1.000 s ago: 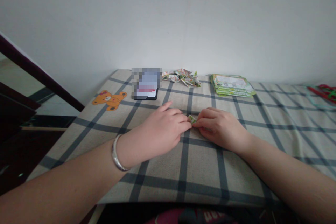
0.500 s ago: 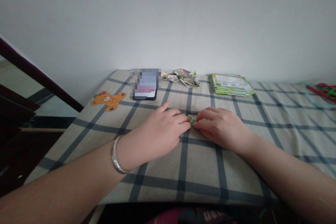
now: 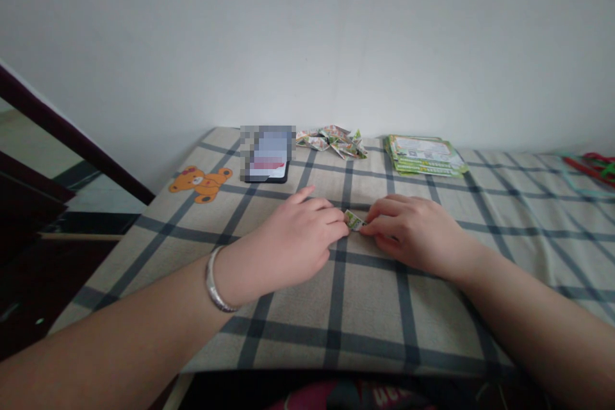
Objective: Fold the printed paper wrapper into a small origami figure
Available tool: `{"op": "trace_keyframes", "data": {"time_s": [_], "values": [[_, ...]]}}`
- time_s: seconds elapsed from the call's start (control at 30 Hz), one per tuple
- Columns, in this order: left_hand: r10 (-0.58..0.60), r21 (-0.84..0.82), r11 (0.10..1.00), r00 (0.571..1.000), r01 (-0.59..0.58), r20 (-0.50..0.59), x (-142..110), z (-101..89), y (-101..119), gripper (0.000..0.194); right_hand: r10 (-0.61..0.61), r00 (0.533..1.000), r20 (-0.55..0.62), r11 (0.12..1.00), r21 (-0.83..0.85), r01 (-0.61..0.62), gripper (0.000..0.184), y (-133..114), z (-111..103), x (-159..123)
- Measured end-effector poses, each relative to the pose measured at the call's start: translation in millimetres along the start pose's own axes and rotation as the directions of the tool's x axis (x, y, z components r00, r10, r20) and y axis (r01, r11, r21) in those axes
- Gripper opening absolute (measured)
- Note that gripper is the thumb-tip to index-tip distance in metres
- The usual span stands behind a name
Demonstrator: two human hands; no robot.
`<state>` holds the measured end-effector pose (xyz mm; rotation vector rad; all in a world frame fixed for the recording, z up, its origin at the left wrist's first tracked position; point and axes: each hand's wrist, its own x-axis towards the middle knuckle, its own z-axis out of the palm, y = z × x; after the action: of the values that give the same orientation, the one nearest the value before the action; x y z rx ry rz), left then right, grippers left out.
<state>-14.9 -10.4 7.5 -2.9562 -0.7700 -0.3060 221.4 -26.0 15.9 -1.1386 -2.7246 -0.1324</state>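
Observation:
A small folded piece of printed paper point(image 3: 354, 221), green and white, lies on the checked tablecloth between my two hands. My left hand point(image 3: 307, 234), with a silver bangle at the wrist, grips its left end between thumb and fingertips. From the other side, my right hand point(image 3: 410, 230) pinches the right end with closed fingers. Fingertips cover both ends of the paper, so only its middle shows.
Behind my hands, a phone point(image 3: 269, 160) leans near the wall. Beside it lie several folded paper pieces point(image 3: 334, 141), then a stack of green leaflets point(image 3: 425, 155). A bear picture point(image 3: 202, 184) is at left. Red and green items point(image 3: 600, 166) sit far right.
My right hand has shifted slightly right, and more of the folded paper shows between the hands. My left hand has stayed nearly in place.

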Motion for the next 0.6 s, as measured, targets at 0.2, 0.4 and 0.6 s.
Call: {"op": "trace_keyframes", "data": {"time_s": [0.2, 0.4, 0.6], "values": [[0.001, 0.021, 1.000, 1.000, -0.001, 0.011, 0.6, -0.3, -0.3, 0.030, 0.023, 1.000, 0.017, 1.000, 0.004, -0.023, 0.021, 0.0, 0.1, -3.2], [0.013, 0.045, 0.999, 1.000, -0.013, 0.007, 0.3, -0.2, 0.0, 0.029, -0.006, 1.000, 0.015, 1.000, -0.021, 0.006, 0.021, 1.2, -0.8, -1.1], [0.018, 0.051, 0.999, 1.000, -0.017, -0.022, -0.8, -1.6, -1.5, 0.027, -0.010, 1.000, 0.006, 0.999, 0.035, 0.010, 0.021, 7.3, -4.2, -4.7]]}}
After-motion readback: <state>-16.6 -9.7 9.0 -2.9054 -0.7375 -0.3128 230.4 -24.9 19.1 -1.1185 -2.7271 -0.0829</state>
